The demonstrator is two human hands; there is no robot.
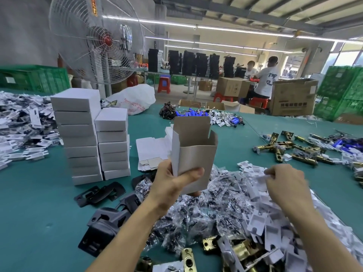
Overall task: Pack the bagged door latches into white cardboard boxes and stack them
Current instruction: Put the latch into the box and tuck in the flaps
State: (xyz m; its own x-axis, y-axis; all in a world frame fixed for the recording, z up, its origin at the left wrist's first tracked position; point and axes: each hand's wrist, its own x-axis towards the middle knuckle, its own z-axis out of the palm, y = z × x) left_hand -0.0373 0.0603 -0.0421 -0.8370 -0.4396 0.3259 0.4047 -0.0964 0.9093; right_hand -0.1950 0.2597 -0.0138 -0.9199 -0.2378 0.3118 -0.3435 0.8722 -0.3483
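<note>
Gripping the open white box [193,154] upright in my left hand [172,183] over the bagged latches [206,209] near the front edge of the table [39,203], I pinched a white card insert [262,178] with my right hand [284,183]; the box looked unfilled, while two stacks of closed boxes [80,134] already stood toward the left edge

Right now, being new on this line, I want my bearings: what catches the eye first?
The open box held upright in the left hand, dead centre. Left of it, two stacks of closed white boxes; the right hand, blurred, is at the heap of bagged parts.
</note>
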